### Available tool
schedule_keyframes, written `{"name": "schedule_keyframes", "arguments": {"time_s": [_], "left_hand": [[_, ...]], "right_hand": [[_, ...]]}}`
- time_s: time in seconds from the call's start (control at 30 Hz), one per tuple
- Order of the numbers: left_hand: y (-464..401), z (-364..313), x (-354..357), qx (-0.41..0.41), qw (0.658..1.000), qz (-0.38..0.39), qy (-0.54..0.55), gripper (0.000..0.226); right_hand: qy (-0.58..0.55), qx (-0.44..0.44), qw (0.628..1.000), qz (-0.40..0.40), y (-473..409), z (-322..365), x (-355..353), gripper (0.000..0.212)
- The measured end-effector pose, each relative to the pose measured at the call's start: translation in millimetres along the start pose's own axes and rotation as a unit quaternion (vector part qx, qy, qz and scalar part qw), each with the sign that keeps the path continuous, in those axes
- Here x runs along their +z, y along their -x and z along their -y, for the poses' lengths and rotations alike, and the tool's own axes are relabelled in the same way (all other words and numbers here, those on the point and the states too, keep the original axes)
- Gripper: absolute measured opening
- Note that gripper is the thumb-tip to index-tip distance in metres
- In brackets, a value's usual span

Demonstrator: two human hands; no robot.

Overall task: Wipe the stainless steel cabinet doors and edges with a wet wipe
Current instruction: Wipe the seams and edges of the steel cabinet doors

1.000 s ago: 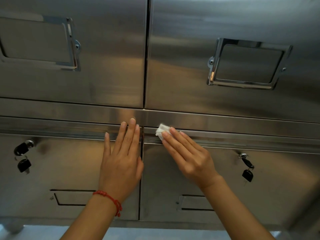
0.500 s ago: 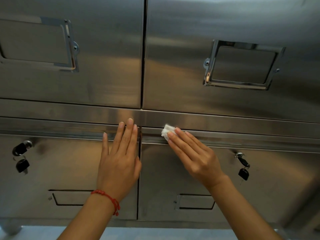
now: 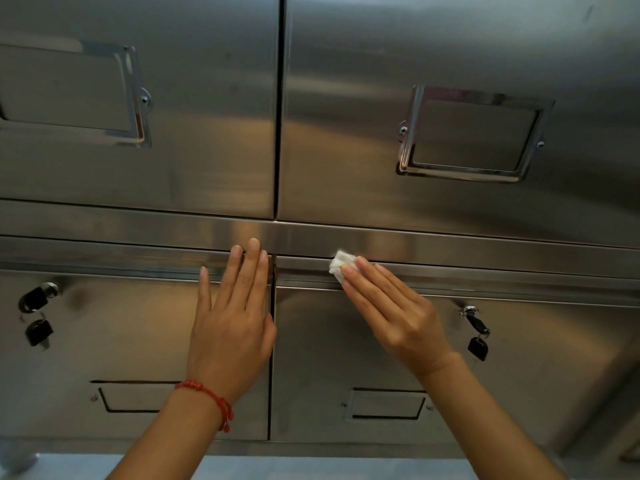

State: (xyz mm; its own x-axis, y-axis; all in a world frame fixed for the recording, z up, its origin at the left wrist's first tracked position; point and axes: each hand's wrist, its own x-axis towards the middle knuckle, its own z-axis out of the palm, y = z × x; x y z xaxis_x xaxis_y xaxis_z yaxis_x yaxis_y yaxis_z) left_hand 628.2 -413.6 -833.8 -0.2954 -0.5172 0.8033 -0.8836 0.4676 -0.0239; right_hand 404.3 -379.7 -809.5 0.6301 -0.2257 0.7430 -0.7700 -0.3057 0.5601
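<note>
A stainless steel cabinet fills the view, with two upper doors and two lower doors. My left hand (image 3: 233, 320) lies flat with straight fingers on the lower left door (image 3: 114, 341), fingertips on its top edge. My right hand (image 3: 391, 308) presses a small folded white wet wipe (image 3: 341, 263) with straight fingers against the top edge of the lower right door (image 3: 540, 375), just right of the centre gap. Most of the wipe shows beyond the fingertips.
Black keys hang from locks on the lower left door (image 3: 36, 313) and lower right door (image 3: 477, 332). Shiny framed label holders sit on the upper left door (image 3: 138, 98) and upper right door (image 3: 474, 133). Recessed pulls sit low on both lower doors. A pale floor strip (image 3: 311, 467) shows below.
My right hand has slid the wipe a short way to the right along the lower right door's top edge. My left hand has stayed flat on the lower left door.
</note>
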Motion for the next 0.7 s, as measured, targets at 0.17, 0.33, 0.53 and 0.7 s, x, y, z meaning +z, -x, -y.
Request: {"name": "schedule_keyframes", "arguments": {"time_s": [0.17, 0.33, 0.53, 0.7], "left_hand": [[-0.3, -1.4, -2.5, -0.005, 1.0, 0.018, 0.003, 0.084], [-1.0, -1.8, -3.6, -0.003, 1.0, 0.018, -0.001, 0.083], [0.3, -3.1, -5.1, -0.003, 1.0, 0.018, 0.001, 0.08], [-1.9, -3.9, -6.3, -0.003, 1.0, 0.022, 0.001, 0.063]], "right_hand": [[0.001, -0.005, 1.0, 0.004, 2.1, -2.4, -0.8, 0.031], [0.011, 0.005, 1.0, 0.001, 8.4, -6.5, -6.5, 0.031], [0.009, 0.0, 1.0, 0.004, 8.3, -7.1, -6.2, 0.03], [0.019, 0.004, 1.0, 0.004, 12.6, -12.0, -11.0, 0.029]]}}
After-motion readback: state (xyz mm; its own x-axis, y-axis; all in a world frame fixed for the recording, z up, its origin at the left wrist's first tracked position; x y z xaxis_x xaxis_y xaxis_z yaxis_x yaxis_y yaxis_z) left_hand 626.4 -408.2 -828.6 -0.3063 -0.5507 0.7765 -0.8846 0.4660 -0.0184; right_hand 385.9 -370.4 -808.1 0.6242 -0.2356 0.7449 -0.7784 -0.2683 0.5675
